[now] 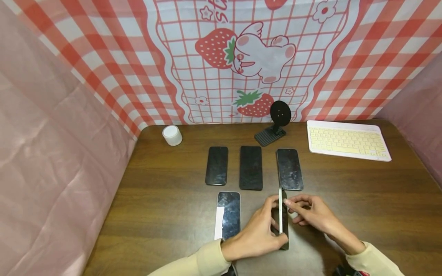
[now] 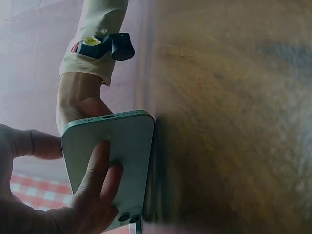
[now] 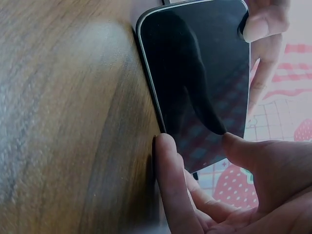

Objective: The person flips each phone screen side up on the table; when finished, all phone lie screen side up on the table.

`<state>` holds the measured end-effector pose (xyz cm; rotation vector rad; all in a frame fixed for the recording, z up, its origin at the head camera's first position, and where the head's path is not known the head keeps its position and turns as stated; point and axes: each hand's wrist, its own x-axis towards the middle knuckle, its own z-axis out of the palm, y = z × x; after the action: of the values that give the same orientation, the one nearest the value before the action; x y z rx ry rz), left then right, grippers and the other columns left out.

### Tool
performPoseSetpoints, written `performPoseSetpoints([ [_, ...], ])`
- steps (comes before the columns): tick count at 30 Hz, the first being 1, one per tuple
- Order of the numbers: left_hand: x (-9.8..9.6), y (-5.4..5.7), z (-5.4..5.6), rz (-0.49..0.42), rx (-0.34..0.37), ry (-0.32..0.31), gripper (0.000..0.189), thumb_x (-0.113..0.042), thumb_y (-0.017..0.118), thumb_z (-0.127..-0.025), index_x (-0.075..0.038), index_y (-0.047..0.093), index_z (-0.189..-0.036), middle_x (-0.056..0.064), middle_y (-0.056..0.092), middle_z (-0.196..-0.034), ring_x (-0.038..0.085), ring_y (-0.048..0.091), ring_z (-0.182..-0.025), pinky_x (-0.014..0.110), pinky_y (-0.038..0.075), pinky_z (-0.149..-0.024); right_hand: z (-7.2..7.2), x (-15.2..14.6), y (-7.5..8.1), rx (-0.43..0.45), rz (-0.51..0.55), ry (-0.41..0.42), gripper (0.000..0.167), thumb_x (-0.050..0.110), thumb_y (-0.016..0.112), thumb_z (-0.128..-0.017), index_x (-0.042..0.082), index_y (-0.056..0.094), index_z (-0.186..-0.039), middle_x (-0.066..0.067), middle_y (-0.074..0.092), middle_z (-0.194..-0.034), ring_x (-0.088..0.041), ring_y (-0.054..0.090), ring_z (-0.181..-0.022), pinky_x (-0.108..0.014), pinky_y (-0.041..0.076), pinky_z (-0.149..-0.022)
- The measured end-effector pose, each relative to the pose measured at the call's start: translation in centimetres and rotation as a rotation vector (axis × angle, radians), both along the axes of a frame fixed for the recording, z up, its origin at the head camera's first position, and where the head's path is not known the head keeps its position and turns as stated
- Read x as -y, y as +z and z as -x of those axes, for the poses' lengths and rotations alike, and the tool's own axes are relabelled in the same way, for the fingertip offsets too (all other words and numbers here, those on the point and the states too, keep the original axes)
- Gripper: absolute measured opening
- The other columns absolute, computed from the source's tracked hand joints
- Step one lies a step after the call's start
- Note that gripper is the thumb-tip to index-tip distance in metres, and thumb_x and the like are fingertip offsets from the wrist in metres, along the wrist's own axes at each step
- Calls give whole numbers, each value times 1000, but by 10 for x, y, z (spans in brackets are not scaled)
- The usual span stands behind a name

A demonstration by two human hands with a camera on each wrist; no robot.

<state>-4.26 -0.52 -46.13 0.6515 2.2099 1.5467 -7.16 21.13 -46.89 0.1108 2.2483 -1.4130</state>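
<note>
A phone [image 1: 281,214] with a pale back and a black screen stands on its long edge on the table, screen facing right. My left hand [image 1: 260,232] grips it, fingers spread over the pale back [image 2: 124,161] and thumb at the near end. On the screen side, my right hand [image 1: 312,212] is close to the far end. The right wrist view shows its thumb touching the dark screen [image 3: 180,73] and a finger at the lower edge. Left of my left hand lies another phone [image 1: 231,212], with a white patch on its left side.
Three dark phones lie in a row beyond my hands: left [image 1: 216,166], middle [image 1: 251,168] and right [image 1: 290,169]. Behind them stand a black phone stand [image 1: 276,122] and a white cylinder [image 1: 172,135]. A pink-edged keyboard [image 1: 348,141] lies at the back right.
</note>
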Motion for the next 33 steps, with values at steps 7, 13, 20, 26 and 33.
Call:
performPoseSetpoints([
  [7, 4, -1, 3, -20, 25, 42, 64, 2, 67, -93, -5, 39, -151, 22, 63, -131, -7, 61, -80, 14, 54, -68, -1, 4, 1, -25, -19, -40, 55, 32, 69, -102, -12, 58, -132, -20, 75, -105, -22, 76, -75, -33, 63, -65],
  [13, 8, -1, 5, -57, 105, 69, 54, 0, 65, -98, -3, 44, -147, 19, 62, -123, -8, 61, -75, 17, 56, -62, -3, 7, 2, -92, -57, -55, 56, 31, 74, -98, -11, 58, -131, -20, 76, -100, -19, 74, -69, -31, 61, -60],
  [20, 13, -2, 5, 1, 59, 97, 51, 4, 68, -95, 3, 46, -142, 12, 60, -110, -5, 61, -72, 15, 55, -60, -7, 11, -1, -222, -138, -43, 52, 24, 83, -90, -7, 61, -124, -13, 72, -94, -12, 71, -64, -27, 58, -58],
  [26, 16, -2, 6, 53, 48, 99, 52, 5, 68, -94, 7, 46, -141, 14, 59, -107, -6, 60, -70, 13, 53, -59, -9, 12, -2, -208, -143, -49, 55, 25, 86, -87, -6, 59, -124, -15, 70, -100, -13, 71, -64, -28, 57, -58],
  [33, 16, -2, 7, 115, 6, 101, 52, 5, 71, -92, 6, 48, -139, 12, 62, -99, -3, 62, -66, 13, 52, -55, -9, 12, -3, -200, -144, -59, 55, 24, 87, -86, -4, 59, -124, -15, 68, -101, -13, 69, -61, -28, 56, -56],
])
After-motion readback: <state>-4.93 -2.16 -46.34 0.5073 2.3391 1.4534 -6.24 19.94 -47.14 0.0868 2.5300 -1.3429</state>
